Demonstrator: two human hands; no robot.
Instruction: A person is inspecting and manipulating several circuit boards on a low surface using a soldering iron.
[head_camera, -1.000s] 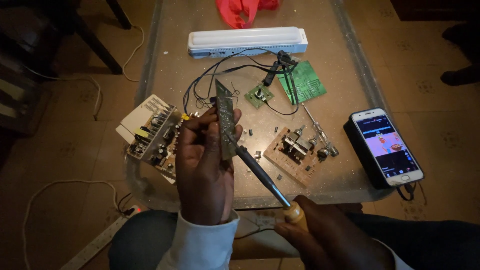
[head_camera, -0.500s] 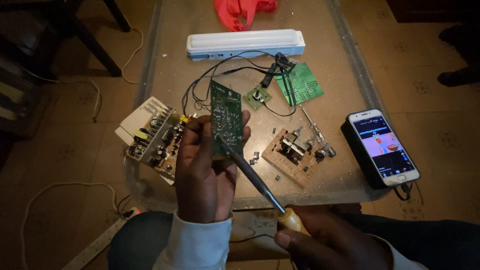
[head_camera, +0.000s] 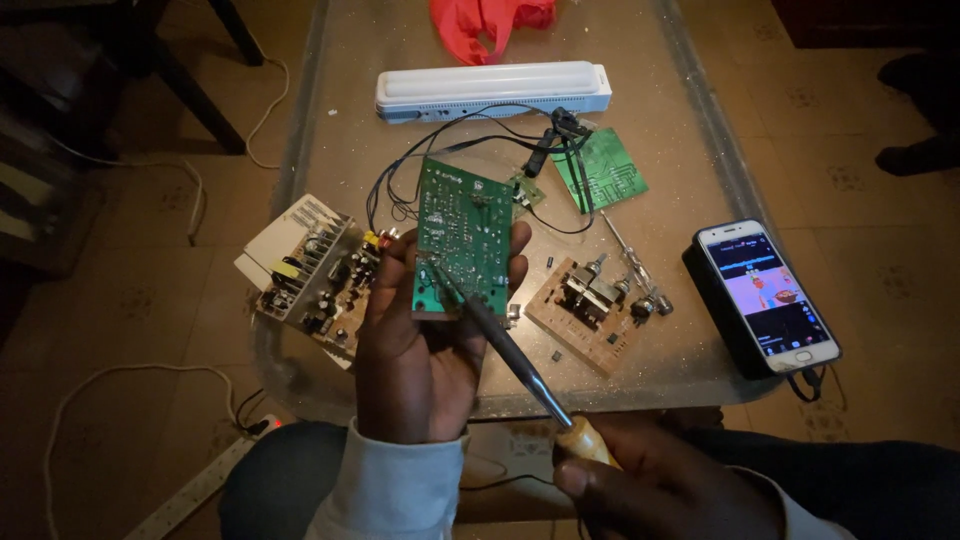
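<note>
Nearest to us, our right hand (head_camera: 660, 485) is clenched around the wooden handle of a soldering iron (head_camera: 505, 345), whose tip rests on the lower left of a green circuit board (head_camera: 462, 235). Our left hand (head_camera: 425, 340) grips that board upright from below and behind, above the near edge of the table (head_camera: 690, 375). The right hand is partly cut off by the bottom of the view, and the room is dim, so the small parts on the boards are hard to make out.

The table is a glass-topped one, dusty, standing on a brown tiled floor. On it we count three more boards: one crowded with parts (head_camera: 320, 285) to the left, a brown one with knobs (head_camera: 590, 310) to the right, and a second green one (head_camera: 600, 168) farther back. One phone (head_camera: 765, 290) with a lit screen lies at the right edge. Beyond lie one long white lamp (head_camera: 495, 90) and one red bag (head_camera: 485, 18), cut off at the top. Black wires (head_camera: 440, 150) loop between the lamp and the boards.
</note>
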